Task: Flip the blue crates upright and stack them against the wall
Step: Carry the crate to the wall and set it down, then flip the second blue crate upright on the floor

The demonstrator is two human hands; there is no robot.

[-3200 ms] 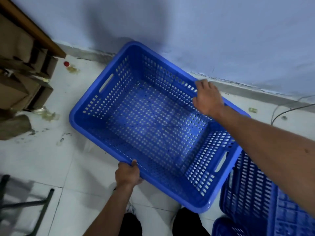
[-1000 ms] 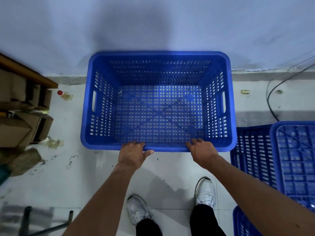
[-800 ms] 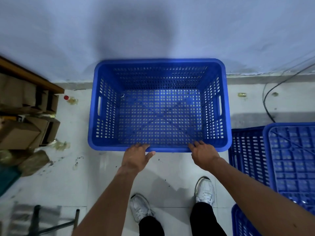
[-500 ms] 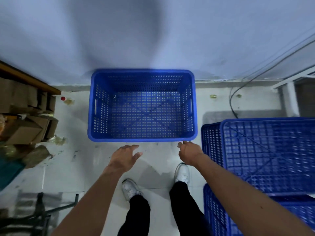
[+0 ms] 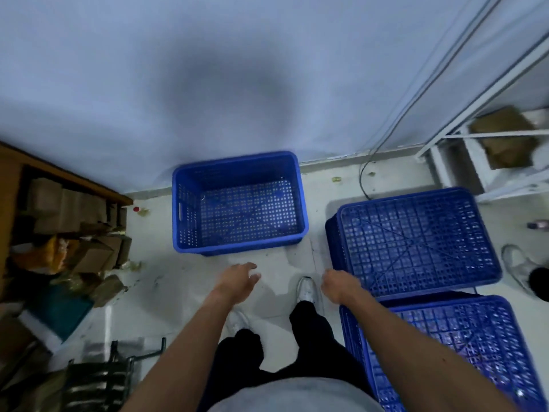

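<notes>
Upright crate (image 5: 240, 203) resting at 12 o'clock, back rim against the wall (image 5: 208, 69). Left hand (image 5: 239, 276) hanging empty, fingers spread; right hand (image 5: 337, 285) empty, loosely curled, nearing the inverted crate (image 5: 416, 239) at 2 o'clock; another overturned crate (image 5: 463, 346) at 4 o'clock. Advisable: gripping opposite rims, rolling over, lowering squarely into the first.

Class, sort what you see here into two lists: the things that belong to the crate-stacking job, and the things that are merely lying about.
Belongs to the job:
upright blue crate by the wall
upside-down crate
second upside-down crate
left hand, empty
right hand, empty

Just lying about:
cardboard boxes
black cable
small red cap
white shelf frame
</notes>
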